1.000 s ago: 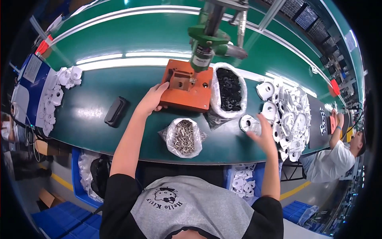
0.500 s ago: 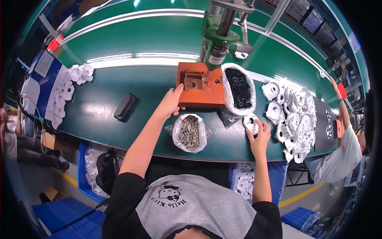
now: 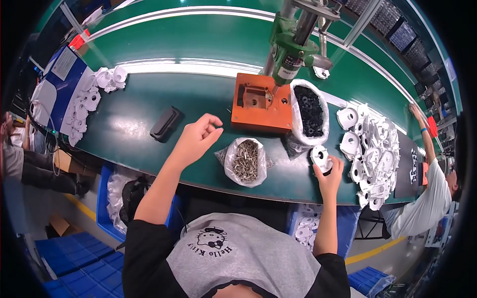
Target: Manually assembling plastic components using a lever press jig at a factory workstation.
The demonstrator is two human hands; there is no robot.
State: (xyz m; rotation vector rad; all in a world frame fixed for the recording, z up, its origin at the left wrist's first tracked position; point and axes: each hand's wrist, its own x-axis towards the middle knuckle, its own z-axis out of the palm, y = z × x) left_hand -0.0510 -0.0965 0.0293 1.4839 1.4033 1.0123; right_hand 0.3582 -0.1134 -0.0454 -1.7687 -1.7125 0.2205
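Observation:
My left hand [image 3: 198, 137] hovers over the green table, fingers curled with thumb and forefinger pinched; whether something small sits between them I cannot tell. It is left of an open clear bag of metal screws [image 3: 245, 160] and below the orange press fixture [image 3: 262, 103]. My right hand [image 3: 329, 174] rests on the table and grips a round white plastic part [image 3: 320, 156], beside a white bag of black pieces [image 3: 311, 112]. A green press head [image 3: 292, 48] stands above the fixture.
A heap of white plastic parts [image 3: 372, 151] lies at the right, another pile [image 3: 92, 92] at the far left. A black oblong case [image 3: 165, 122] lies left of my left hand. A co-worker [image 3: 427, 193] stands at the right end. Blue bins [image 3: 112, 198] sit below the table edge.
My left hand has left the orange fixture and drawn back toward me, over the table left of the screw bag. My right hand stays by the white part near the black-piece bag.

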